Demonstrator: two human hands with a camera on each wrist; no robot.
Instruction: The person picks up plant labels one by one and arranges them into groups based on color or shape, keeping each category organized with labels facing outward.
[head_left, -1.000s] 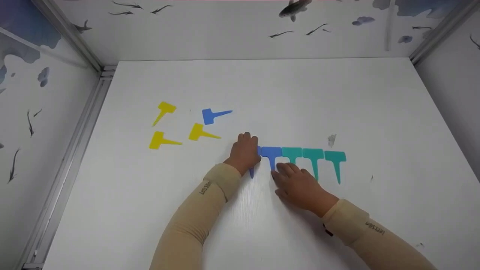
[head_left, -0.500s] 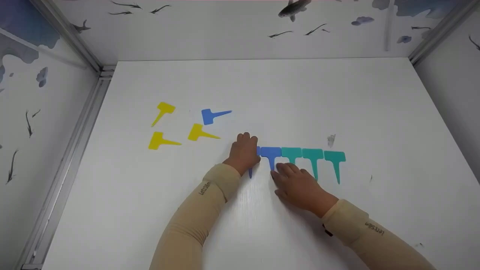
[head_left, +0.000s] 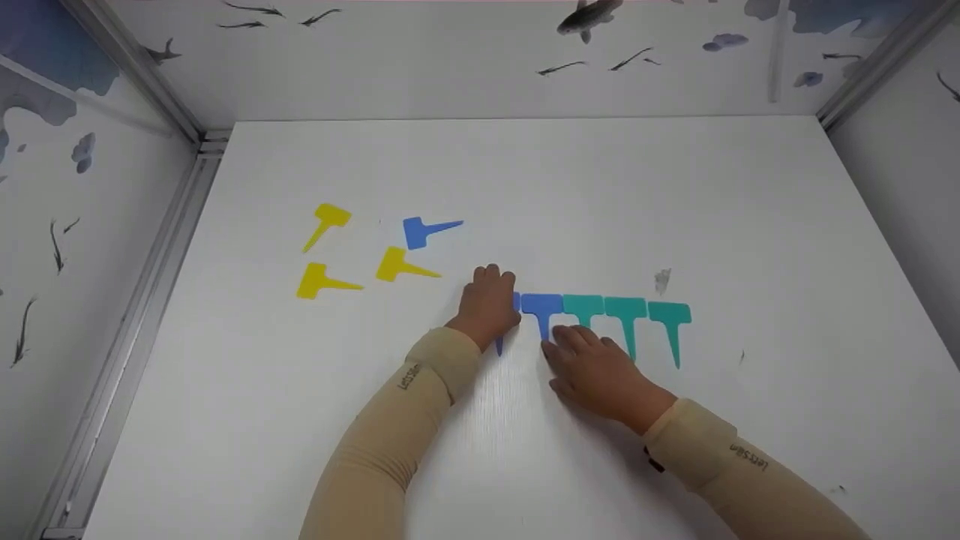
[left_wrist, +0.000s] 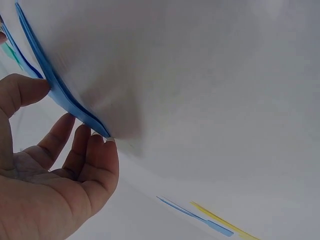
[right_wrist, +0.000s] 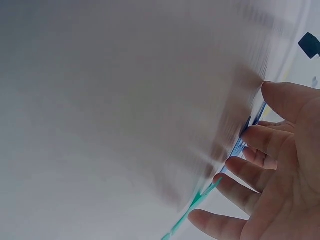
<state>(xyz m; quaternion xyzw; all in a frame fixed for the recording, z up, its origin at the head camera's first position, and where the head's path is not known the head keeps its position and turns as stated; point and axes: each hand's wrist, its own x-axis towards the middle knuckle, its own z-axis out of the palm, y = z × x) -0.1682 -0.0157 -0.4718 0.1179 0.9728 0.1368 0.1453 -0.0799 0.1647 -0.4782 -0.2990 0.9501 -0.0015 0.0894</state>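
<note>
The gripped blue tag [head_left: 500,347] — its tip — shifted slightly left

Nine T-shaped tags [head_left: 541,304] showing on one white table [head_left: 525,187]! Three yellow tags [head_left: 311,281], all on the left; three green tags [head_left: 669,313], over on the right; and blue tags [head_left: 415,234], three of those too: one loose on the far side, two in the nearer row (one mostly hidden beneath the left hand [head_left: 487,304]). Add the right hand [head_left: 600,373], that's two hands, and two beige sleeves [head_left: 382,427]!
</note>
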